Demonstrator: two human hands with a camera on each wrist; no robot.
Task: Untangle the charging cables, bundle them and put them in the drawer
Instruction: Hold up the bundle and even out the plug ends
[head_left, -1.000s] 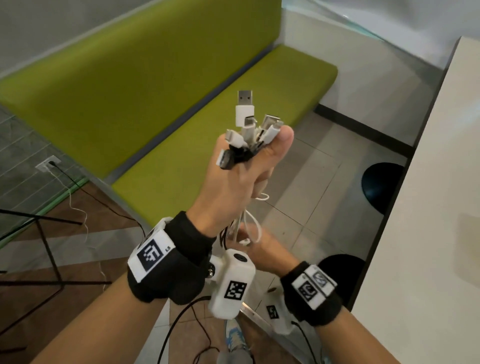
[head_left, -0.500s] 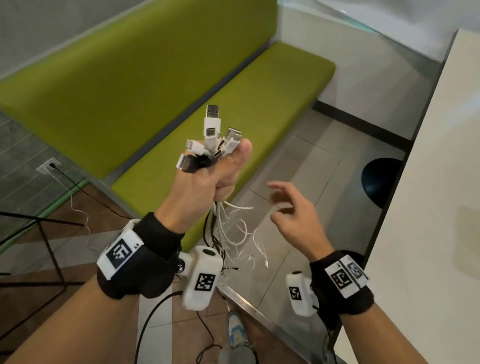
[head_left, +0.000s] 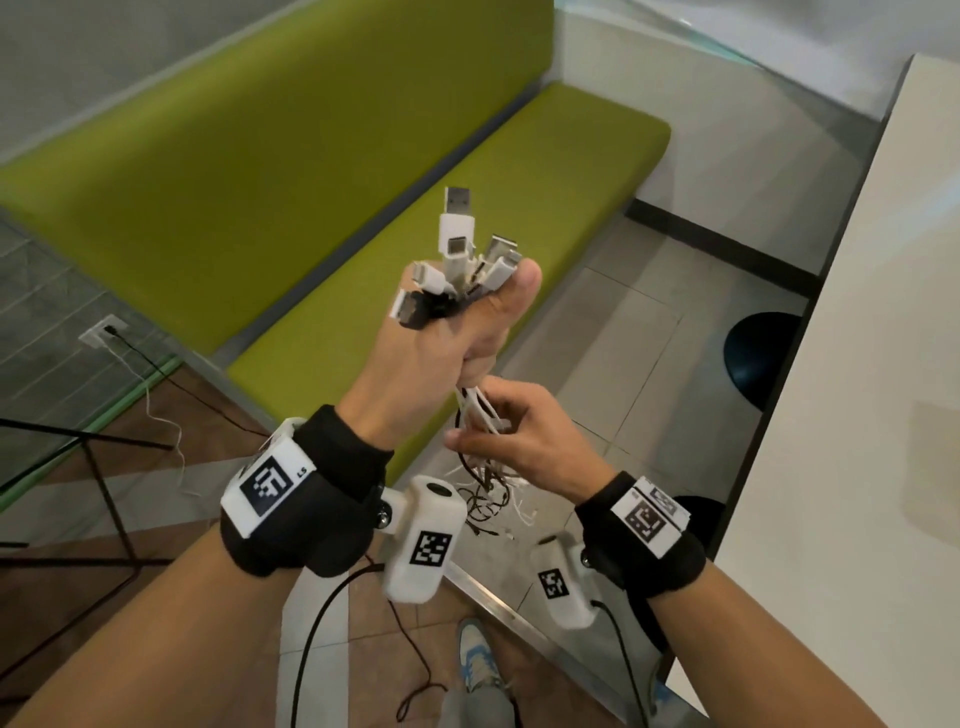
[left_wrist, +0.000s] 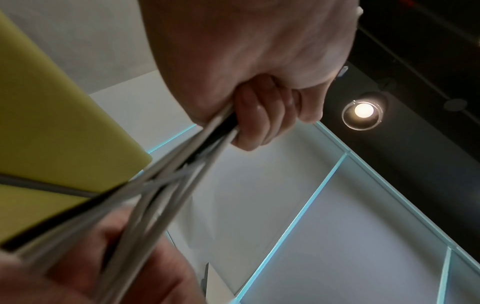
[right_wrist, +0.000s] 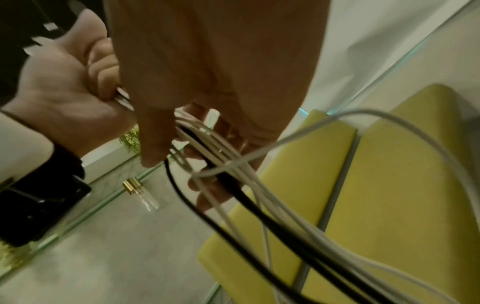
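Cables (head_left: 470, 410) | white + blk, plugs fanned up | left hand (head_left: 441, 358) fists them | right hand (head_left: 524, 441) pinches strands

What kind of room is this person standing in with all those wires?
Probably a café or office lounge, though that is a guess. A long green bench runs along the wall, round black stools sit beside a pale table, and glass panels stand behind.

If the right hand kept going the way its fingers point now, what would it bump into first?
Probably the left hand. The right hand reaches up-left around the charging cables just below that fist, apparently already touching them; how close the hands are is unclear.
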